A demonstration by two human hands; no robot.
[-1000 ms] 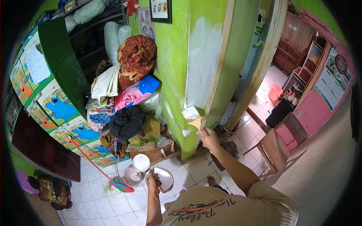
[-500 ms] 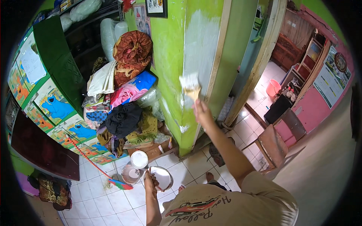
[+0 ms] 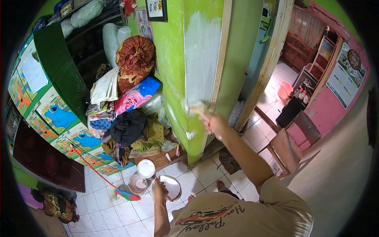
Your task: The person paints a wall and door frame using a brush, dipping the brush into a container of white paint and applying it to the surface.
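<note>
My right hand point(image 3: 213, 125) grips a wooden-handled paintbrush point(image 3: 200, 109), its blurred bristles against the lower part of a white-painted strip point(image 3: 201, 59) on the green wall corner point(image 3: 166, 47). My left hand point(image 3: 160, 189) is closed on the near-left side of a shallow round white container point(image 3: 172, 183), partly hidden by the hand. Just left of it on the tiled floor are a white lidded tub point(image 3: 146, 169) and a translucent pinkish bucket point(image 3: 137, 185).
Piled clothes and bundles point(image 3: 130, 126) lean between green cartoon-printed drawers point(image 3: 63, 114) and the corner. A broom point(image 3: 130, 196) lies propped at left. A doorway on the right shows a pink bucket point(image 3: 286, 89); a worn wooden chair point(image 3: 286, 154) stands by the pink wall.
The paintbrush in my right hand rose along the white strip half a second ago and is now lower again, slightly left of where it started. My left hand stays at the round container.
</note>
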